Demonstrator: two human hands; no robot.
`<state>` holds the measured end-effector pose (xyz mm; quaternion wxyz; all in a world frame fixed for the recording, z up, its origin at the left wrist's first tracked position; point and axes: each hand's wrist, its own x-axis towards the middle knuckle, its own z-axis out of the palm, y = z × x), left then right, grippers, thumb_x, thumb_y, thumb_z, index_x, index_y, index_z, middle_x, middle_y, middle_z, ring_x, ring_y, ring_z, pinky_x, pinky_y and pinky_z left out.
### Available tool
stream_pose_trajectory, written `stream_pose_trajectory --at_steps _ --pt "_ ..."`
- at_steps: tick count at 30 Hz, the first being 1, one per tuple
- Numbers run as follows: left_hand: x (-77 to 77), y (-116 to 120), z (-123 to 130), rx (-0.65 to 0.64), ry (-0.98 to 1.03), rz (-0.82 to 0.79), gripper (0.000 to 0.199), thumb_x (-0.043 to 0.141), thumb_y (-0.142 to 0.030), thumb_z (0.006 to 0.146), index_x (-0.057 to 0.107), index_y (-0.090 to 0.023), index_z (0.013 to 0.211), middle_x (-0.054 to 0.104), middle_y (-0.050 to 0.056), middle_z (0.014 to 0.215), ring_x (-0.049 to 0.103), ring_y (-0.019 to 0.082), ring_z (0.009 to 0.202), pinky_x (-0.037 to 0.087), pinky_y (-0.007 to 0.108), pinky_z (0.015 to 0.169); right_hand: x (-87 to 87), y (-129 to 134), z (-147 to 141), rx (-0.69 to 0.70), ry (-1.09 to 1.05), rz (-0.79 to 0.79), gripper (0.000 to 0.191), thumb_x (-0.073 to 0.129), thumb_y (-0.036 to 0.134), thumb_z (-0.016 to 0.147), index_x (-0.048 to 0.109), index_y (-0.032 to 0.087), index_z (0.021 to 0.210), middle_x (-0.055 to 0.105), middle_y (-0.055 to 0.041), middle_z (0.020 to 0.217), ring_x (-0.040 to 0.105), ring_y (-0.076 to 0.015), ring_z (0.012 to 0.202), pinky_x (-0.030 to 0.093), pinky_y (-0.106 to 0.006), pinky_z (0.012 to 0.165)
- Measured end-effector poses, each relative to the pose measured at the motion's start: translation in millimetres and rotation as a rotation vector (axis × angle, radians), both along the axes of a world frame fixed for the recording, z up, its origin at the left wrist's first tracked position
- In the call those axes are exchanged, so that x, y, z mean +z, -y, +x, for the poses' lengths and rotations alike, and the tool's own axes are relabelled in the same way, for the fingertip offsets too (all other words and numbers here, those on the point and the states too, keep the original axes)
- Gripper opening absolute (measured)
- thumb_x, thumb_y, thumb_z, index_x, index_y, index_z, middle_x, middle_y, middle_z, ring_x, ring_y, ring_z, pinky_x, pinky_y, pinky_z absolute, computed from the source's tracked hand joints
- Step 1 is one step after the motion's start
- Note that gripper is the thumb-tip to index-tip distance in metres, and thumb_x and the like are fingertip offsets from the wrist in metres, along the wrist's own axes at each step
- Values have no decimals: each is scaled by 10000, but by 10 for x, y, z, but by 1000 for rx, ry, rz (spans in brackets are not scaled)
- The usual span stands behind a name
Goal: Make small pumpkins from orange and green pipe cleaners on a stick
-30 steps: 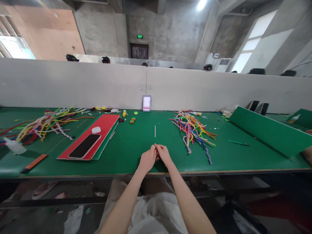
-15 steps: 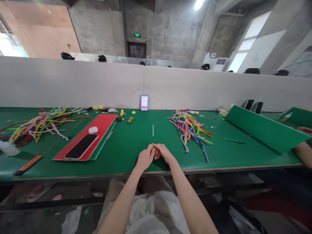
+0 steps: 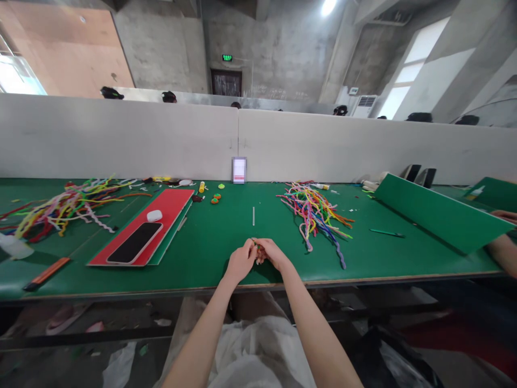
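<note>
My left hand (image 3: 241, 261) and my right hand (image 3: 271, 252) meet above the front part of the green table (image 3: 210, 237). Both have their fingers closed round a small piece with orange and green on it, mostly hidden by the fingers. Beyond them lies a thin pale strip (image 3: 253, 216). To the right is a loose pile of coloured fuzzy stems (image 3: 313, 207). Small orange and green pieces (image 3: 216, 199) rest farther back, left of the strip, near a yellow tube (image 3: 201, 187).
At left, a black phone (image 3: 135, 243) and a white case (image 3: 154, 216) lie on a red board (image 3: 172, 207). More coloured stems (image 3: 52, 210) are at far left. A green board (image 3: 440, 213) leans at right, beside another person's arm (image 3: 503, 253).
</note>
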<state>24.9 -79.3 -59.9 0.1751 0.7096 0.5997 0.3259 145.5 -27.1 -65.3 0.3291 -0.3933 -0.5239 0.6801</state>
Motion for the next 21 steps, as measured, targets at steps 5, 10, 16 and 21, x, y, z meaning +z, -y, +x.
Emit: stream_pose_trajectory --at_steps 5,10,16,21 --pt "36 4 9 -36 111 0 193 349 -360 852 417 -210 750 502 -47 577 482 109 508 301 198 503 21 14 33 -16 -28 -3 356 520 469 744 537 133 627 538 11 415 507 -86 344 374 -174 346" --pt "57 -4 -1 12 201 4 324 202 -390 888 404 -209 711 503 -30 591 483 116 529 322 217 534 29 46 15 -53 -50 6 401 502 537 739 525 139 692 566 4 496 532 -83 379 393 -172 368" --pt "56 -9 -6 45 256 8 295 283 -413 865 419 -210 699 477 -31 575 478 126 544 316 229 556 -6 92 -57 -116 -44 45 449 460 595 736 500 149 715 549 21 474 521 -88 363 388 -177 353" --pt "56 -2 -4 63 343 10 296 300 -413 864 434 -205 701 461 -37 555 452 114 512 318 229 539 23 129 -60 -112 -31 57 532 349 642 758 496 142 654 557 -4 492 532 -84 387 408 -183 381"
